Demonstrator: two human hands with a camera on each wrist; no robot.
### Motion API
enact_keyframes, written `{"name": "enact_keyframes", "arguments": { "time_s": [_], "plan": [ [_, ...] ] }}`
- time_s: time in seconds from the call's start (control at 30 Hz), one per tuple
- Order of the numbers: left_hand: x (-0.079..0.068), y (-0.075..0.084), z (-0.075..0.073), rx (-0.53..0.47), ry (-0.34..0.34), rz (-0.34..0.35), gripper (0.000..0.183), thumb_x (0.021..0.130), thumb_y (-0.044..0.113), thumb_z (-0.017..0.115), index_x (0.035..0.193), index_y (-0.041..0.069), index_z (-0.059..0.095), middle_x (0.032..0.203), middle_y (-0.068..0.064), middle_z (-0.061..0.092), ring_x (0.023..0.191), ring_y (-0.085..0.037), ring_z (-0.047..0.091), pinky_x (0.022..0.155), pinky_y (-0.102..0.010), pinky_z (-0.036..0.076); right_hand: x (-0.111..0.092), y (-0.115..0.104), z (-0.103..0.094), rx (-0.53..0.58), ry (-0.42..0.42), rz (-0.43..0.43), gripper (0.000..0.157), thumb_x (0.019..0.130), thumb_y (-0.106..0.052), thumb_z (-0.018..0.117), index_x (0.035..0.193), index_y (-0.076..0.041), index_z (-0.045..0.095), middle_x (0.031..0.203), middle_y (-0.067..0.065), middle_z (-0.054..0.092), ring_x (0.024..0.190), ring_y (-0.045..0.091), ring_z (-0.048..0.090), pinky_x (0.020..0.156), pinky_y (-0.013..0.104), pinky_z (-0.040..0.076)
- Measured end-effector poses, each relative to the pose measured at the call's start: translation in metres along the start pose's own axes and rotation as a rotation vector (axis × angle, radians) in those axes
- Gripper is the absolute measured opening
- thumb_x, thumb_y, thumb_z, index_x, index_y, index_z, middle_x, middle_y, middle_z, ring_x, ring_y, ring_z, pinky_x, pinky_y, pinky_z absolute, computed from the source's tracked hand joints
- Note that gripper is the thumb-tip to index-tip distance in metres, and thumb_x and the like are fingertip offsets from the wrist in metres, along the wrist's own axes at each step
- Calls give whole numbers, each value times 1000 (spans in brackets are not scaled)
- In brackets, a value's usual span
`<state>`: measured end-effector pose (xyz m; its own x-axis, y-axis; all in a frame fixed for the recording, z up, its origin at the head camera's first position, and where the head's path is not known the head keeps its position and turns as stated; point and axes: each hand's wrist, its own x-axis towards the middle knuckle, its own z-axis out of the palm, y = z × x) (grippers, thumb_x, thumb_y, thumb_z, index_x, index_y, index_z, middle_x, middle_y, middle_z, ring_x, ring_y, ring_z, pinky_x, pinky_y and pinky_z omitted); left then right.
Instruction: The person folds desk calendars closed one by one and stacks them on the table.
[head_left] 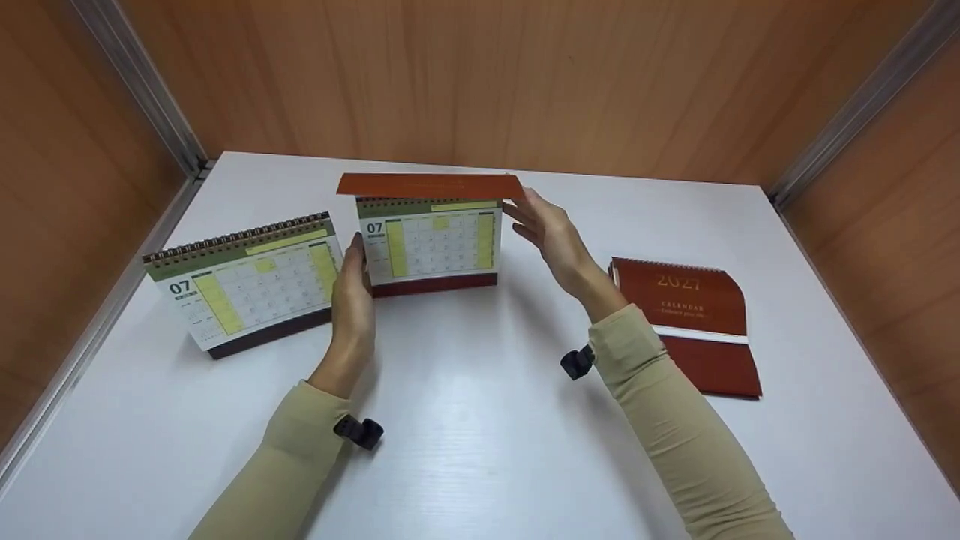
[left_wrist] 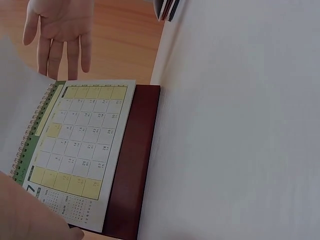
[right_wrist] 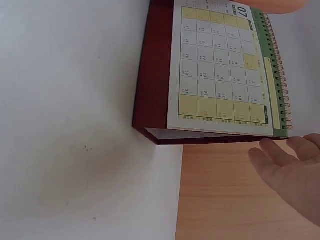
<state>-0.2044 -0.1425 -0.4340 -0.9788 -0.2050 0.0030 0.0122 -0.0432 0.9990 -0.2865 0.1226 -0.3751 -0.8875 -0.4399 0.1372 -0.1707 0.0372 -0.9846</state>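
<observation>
- Shows an upright white-paged, red-based desk calendar [head_left: 431, 246] at far centre, under a raised orange-red card cover [head_left: 429, 185].
- Rests the left hand [head_left: 354, 304] against its left edge; has the right hand [head_left: 553, 238] at the cover's right end.
- Shows a white-paged, dark-based spiral-bound calendar [head_left: 251, 285] at left, a dark-red "2027" calendar [head_left: 686, 300] at right, on a white table [head_left: 465, 435].

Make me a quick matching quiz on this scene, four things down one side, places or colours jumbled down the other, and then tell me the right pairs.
1. Calendar with blackish base
2. Calendar with raised cover
3. Calendar showing "2027"
4. Tabletop

A. Partly behind the right sleeve
B. White
C. Left of the left hand
D. Between left hand and right hand

Pairs: 1-C, 2-D, 3-A, 4-B
</observation>
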Motion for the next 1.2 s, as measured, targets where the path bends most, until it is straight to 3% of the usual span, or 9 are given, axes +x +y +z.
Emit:
{"name": "enact_keyframes", "arguments": {
  "time_s": [0.1,0.33,0.53,0.73,0.97,1.2],
  "plan": [
    [-1,0,0,-1,3,-9,69,113,49,10,171,12,5,179,2,2,164,-9,3,128,-18,9,-1,2,0,-1,-2,-14,63,114,-45,20,163,-13,43,167,1,44,156,22,38,129,45,28],
    [0,1,1,-73,13,0,69,114,50,6,172,14,13,179,0,8,164,-12,5,130,-22,9,-5,6,2,-7,-16,-41,66,114,-44,19,168,-8,29,175,0,29,160,18,29,130,44,26],
    [-2,1,0,-123,27,3,70,113,51,4,170,17,28,178,3,17,164,-13,6,130,-24,8,-7,10,6,-15,-21,-61,65,115,-42,18,169,-8,23,174,2,30,158,18,33,129,41,27],
    [-3,0,-1,-140,28,12,76,111,54,-1,170,14,25,178,1,18,164,-13,6,130,-23,9,-9,13,10,10,-7,-59,64,115,-42,19,170,-11,22,174,0,29,159,16,29,129,39,28],
    [-1,-1,-1,-160,34,57,75,112,51,-1,167,12,32,170,-3,38,161,-13,22,129,-25,16,-10,16,14,8,11,-61,63,114,-40,20,171,-12,20,176,-1,25,161,14,23,129,39,27],
    [-1,-1,-2,-158,27,65,77,112,53,-1,168,12,31,169,-1,40,158,-12,29,128,-27,21,-9,18,15,-7,9,-64,63,114,-39,22,171,-12,18,177,1,21,162,16,20,129,39,26]
  ]
}}
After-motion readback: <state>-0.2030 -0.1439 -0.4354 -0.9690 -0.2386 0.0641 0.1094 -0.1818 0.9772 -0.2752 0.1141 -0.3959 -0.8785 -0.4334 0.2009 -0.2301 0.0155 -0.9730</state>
